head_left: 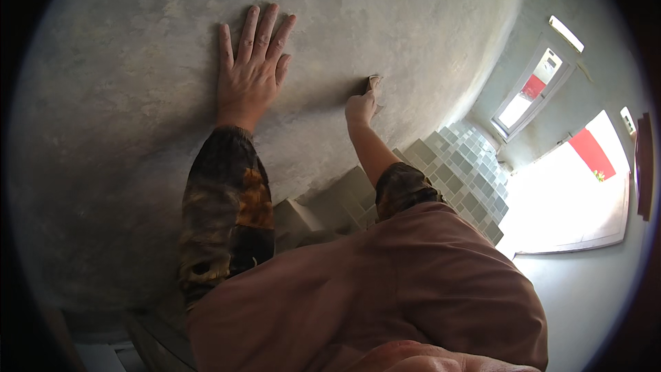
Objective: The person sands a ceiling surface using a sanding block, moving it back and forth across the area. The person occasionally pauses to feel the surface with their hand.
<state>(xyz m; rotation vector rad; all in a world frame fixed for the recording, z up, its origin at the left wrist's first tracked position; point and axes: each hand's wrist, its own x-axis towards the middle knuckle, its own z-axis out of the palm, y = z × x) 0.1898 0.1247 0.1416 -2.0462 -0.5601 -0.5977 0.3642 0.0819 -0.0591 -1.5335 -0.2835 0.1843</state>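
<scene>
A rough grey plastered wall [310,48] with patchy, lighter smears rises in front of me. My left hand [249,86] lies flat against it, fingers spread and dusted with pale powder; nothing is in it. Farther right and a little lower, my right hand [361,107] is closed around a small flat tan piece [374,83], which touches or nearly touches the plaster. Most of that piece is hidden by the fingers, so its exact kind cannot be made out. A dark shadow falls on the wall beside this hand.
Grey-green tiles [460,178] cover the floor below, along the wall's foot. To the right are a narrow window [529,94] and a bright doorway [561,196] in a pale green wall [592,72]. Dim, board-like shapes [155,337] show at the lower left.
</scene>
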